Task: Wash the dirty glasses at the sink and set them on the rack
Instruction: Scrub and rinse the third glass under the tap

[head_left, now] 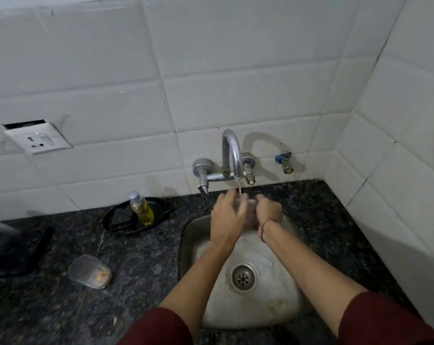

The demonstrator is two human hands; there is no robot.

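Note:
A clear glass [250, 207] is held between both hands under the running tap [232, 155], above the steel sink [193, 235]. My left hand [227, 215] wraps its fingers round the glass from the left. My right hand [268, 211] grips it from the right with curled fingers. Most of the glass is hidden by the hands. A thin stream of water falls onto it. A second glass [89, 271] with orange residue at its bottom stands on the dark granite counter, left of the sink.
A bottle of yellow dish liquid [142, 207] stands on a black oval tray [161, 207] behind the dirty glass. A dark rack or tray [9, 250] lies at the far left edge. A wall socket [38, 139] sits above. Tiled walls close the back and right.

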